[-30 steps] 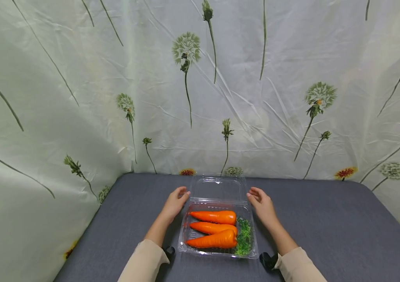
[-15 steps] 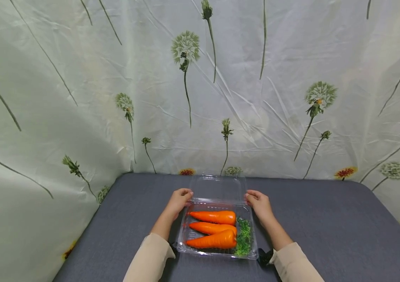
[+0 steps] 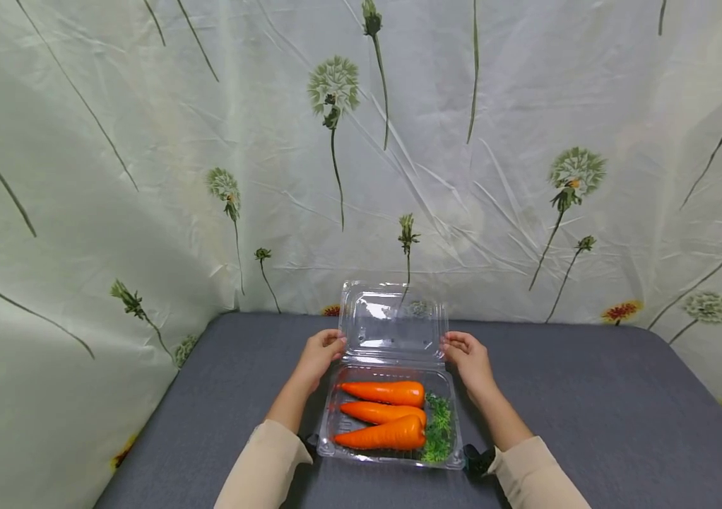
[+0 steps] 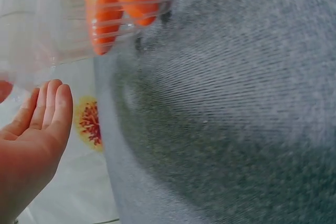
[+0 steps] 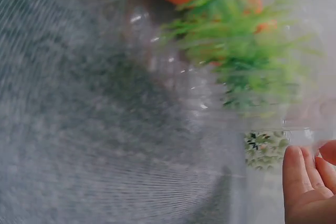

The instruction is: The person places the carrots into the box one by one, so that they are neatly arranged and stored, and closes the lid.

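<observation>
A clear plastic clamshell box (image 3: 329,451) sits on the grey table with its hinged lid (image 3: 393,322) tilted up at the back. Inside its base lie three orange carrots (image 3: 383,433) and, on the right, a green leafy sprig (image 3: 439,428). At the lid's left edge, near the hinge, my left hand (image 3: 321,355) holds it between thumb and fingers. My right hand (image 3: 470,359) does the same on the opposite edge. In the left wrist view the left hand's fingers (image 4: 60,103) are fairly straight beside the clear plastic; the exact contact is blurred in both wrist views.
Grey cloth (image 3: 590,403) covers the table around the box. A pale curtain printed with dandelions (image 3: 494,177) hangs behind the table and along its left side. Dark straps (image 3: 478,461) show at both wrists.
Both hands have moved inward onto the lid's side edges. From lying back nearly flat, the lid has risen to a steeper tilt. The base and carrots stay in place.
</observation>
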`<state>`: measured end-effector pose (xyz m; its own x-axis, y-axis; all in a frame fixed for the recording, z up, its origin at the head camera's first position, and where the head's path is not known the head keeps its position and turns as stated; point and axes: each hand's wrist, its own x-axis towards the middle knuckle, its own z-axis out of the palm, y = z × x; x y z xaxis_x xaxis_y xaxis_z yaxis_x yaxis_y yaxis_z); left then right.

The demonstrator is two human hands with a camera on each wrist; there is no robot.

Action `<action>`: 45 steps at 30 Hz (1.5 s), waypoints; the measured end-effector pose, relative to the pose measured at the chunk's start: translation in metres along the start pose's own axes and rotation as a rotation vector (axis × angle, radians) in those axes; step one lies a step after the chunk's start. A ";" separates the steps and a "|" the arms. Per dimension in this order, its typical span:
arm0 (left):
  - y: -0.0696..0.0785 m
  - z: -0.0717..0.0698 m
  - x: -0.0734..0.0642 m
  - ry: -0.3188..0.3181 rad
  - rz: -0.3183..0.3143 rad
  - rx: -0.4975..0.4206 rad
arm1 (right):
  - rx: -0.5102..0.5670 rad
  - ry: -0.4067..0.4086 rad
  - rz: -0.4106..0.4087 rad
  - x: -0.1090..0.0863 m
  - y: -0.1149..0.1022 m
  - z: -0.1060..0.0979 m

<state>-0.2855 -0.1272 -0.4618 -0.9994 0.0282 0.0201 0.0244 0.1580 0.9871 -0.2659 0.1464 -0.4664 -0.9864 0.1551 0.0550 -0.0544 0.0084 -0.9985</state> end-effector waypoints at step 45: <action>0.034 -0.054 -0.067 -0.556 0.204 0.316 | -0.260 -0.604 -0.075 -0.065 -0.052 -0.053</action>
<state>-0.2191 -0.1767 -0.4206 -0.8149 0.5786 0.0330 0.3015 0.3747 0.8767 -0.1910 0.1883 -0.4180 -0.8990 -0.4361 0.0395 -0.1621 0.2475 -0.9552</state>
